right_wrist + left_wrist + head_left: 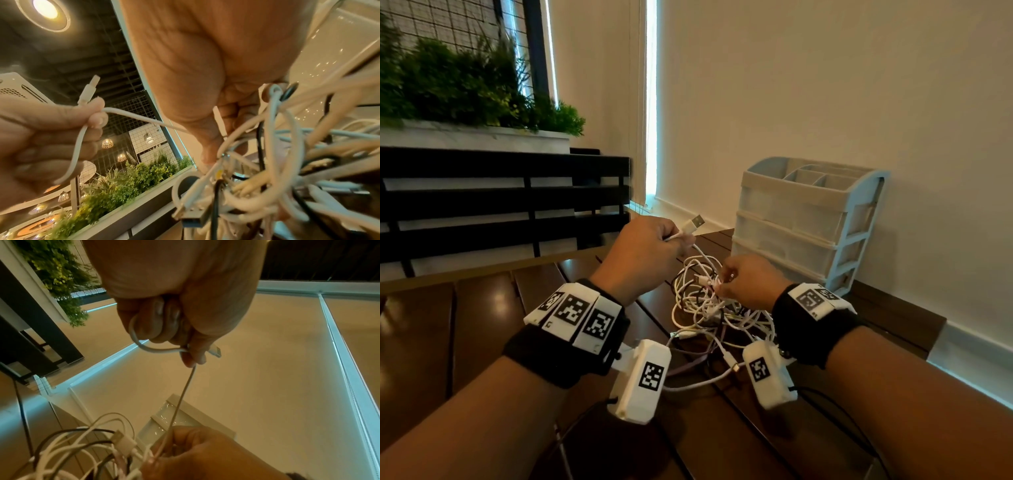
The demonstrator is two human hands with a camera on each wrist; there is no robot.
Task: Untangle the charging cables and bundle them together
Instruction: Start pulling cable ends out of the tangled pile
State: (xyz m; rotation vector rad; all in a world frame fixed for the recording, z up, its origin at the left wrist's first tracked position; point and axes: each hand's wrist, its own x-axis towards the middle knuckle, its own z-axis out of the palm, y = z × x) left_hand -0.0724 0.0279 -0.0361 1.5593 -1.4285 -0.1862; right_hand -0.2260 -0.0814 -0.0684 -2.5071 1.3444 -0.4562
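The tangle (709,308) of white and black cables lies on the wooden table (482,325), in front of the drawer unit (804,219) that stands against the wall. Above the tangle and to its left, the left hand (643,253) has its fingers curled round one white cable (180,395), pinching it just below the USB plug (693,224) that sticks up past the knuckles. This cable runs taut down to the right hand (746,284), whose fingertips pinch strands at the top of the tangle
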